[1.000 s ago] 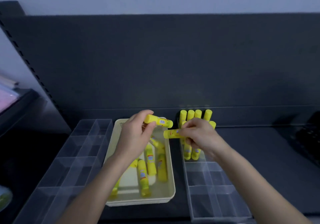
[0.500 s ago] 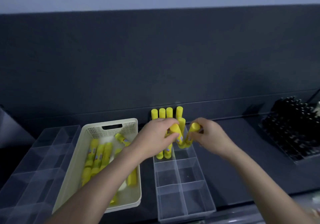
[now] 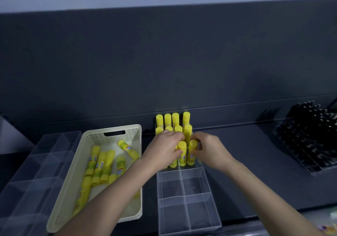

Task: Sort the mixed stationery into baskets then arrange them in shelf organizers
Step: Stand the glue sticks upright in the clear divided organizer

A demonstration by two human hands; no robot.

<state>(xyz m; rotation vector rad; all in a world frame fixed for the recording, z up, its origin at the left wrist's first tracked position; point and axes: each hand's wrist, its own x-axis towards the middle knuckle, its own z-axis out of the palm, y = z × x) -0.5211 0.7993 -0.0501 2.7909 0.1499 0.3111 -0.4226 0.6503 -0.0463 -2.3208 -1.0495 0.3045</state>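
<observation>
Several yellow glue sticks (image 3: 172, 121) stand upright in the far cells of a clear divided organizer (image 3: 187, 195) on the dark shelf. My left hand (image 3: 164, 150) grips one upright glue stick (image 3: 182, 152) in that organizer. Right beside it, my right hand (image 3: 209, 150) holds another upright glue stick (image 3: 192, 151). Both sticks stand just in front of the rows at the back. A cream basket (image 3: 91, 186) to the left holds several more yellow glue sticks (image 3: 102, 166) lying loose.
A second clear divided organizer (image 3: 34, 172) sits left of the basket. A black tray of dark pens (image 3: 310, 137) stands at the right on the shelf. The near cells of the middle organizer hold nothing. The dark back panel rises behind everything.
Both hands carried their glue sticks from over the basket to the organizer and turned them upright. They now sit lower among the standing sticks. The view shifted right.
</observation>
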